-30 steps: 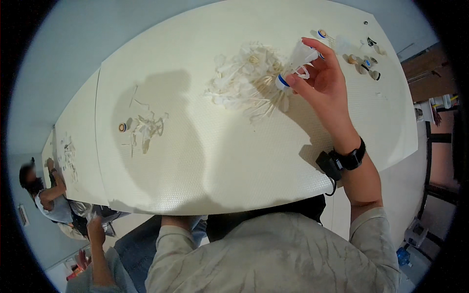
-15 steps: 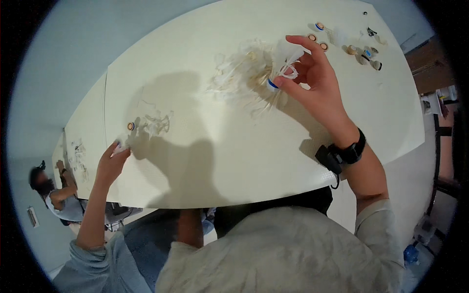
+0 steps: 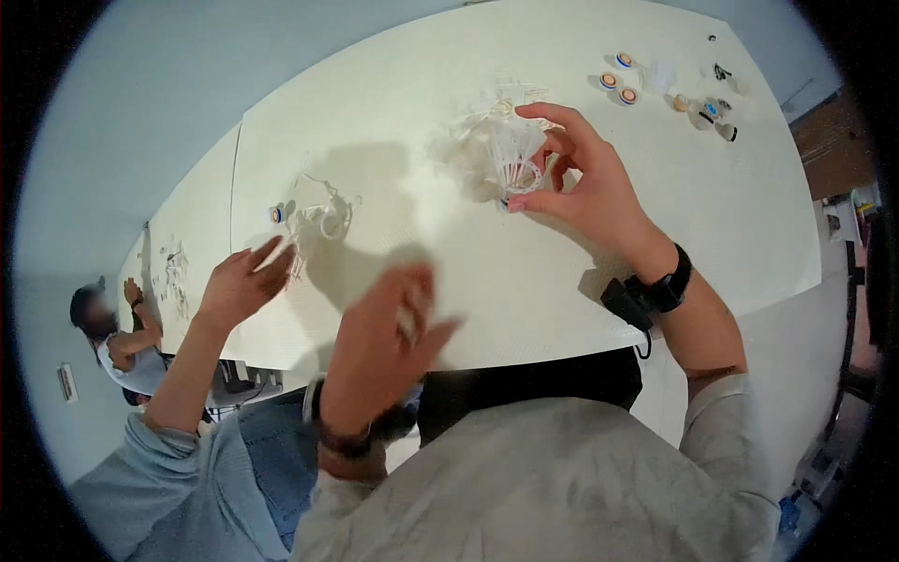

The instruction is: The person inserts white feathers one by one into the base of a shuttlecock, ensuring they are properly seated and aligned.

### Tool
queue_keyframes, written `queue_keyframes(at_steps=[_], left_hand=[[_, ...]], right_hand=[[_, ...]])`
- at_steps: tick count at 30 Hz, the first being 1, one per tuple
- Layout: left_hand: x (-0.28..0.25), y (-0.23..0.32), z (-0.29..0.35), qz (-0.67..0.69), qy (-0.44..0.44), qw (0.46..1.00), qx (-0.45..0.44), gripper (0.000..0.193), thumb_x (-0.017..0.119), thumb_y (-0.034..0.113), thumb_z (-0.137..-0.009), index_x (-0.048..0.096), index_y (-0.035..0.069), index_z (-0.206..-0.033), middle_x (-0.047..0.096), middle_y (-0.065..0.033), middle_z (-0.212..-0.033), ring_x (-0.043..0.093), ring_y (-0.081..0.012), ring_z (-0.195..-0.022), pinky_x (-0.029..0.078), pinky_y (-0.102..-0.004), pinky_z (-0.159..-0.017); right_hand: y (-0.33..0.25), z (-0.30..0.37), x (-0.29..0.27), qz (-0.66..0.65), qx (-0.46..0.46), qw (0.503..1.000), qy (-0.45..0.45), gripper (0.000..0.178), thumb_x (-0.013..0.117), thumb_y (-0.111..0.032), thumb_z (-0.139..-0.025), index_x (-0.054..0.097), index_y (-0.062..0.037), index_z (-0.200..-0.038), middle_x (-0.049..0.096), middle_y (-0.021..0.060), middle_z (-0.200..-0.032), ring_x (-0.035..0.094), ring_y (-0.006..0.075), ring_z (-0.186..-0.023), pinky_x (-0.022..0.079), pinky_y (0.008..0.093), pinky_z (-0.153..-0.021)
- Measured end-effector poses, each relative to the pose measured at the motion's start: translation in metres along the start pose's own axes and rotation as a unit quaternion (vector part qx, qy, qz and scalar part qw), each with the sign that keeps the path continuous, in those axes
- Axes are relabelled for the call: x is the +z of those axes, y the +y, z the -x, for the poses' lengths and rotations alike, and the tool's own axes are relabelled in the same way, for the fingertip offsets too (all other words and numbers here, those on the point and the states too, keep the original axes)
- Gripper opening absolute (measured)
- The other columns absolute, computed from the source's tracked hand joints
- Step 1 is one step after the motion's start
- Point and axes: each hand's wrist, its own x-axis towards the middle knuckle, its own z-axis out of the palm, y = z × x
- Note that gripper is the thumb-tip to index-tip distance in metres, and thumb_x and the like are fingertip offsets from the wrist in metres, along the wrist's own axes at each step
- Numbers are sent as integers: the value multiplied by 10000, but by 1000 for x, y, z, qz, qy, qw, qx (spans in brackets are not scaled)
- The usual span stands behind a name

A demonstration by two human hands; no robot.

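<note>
A white shuttlecock (image 3: 515, 164) with a blue band on its base is pinched by my right hand (image 3: 595, 192). My thumb presses near the base, and its index finger arches over the feather end. Behind it lies a loose heap of white feathers and thin quills (image 3: 464, 140), partly hidden by the shuttlecock. My left hand (image 3: 379, 342) is raised over the table's near edge, smeared by motion. Its thumb stands apart from the fingers, and nothing shows in it.
At left a co-worker's hand (image 3: 243, 290) reaches beside a white ringed piece (image 3: 330, 223) and a small blue-banded base (image 3: 276, 214). Several round bases (image 3: 627, 96) and small dark-rimmed parts (image 3: 726, 132) lie far right on the white table (image 3: 524, 309). Another person (image 3: 140, 361) sits far left.
My left hand has come up from below the table's edge into view. My right hand has shifted slightly down and left, with the shuttlecock turned. The co-worker's hand has moved right.
</note>
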Motion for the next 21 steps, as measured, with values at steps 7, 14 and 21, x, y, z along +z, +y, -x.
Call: queue_keyframes(at_steps=[7,14,21], left_hand=[[31,17,-88,14,37,961,273,350,771,73,-875,632,-48,-1172,732,-130,-984,703,-152,-885,588,-284,-684],[31,-29,-114,354,196,882,240,167,584,7,-974,599,-38,-1134,659,-132,-972,616,-154,-661,513,-275,-560],[43,-35,-97,377,158,886,218,139,547,47,-973,543,14,-1108,580,-48,-894,439,-59,-645,339,-219,-546]], right_hand=[[-5,3,16,-31,-30,999,-14,808,932,-198,-679,521,-155,-1373,657,-16,-915,588,112,-808,475,265,-685],[14,-14,13,114,-48,990,74,445,829,-184,-781,645,-113,-1180,651,11,-969,594,179,-884,498,304,-756],[28,-28,36,335,-188,923,-12,128,770,-113,-776,693,-89,-875,626,21,-922,596,248,-880,521,355,-776]])
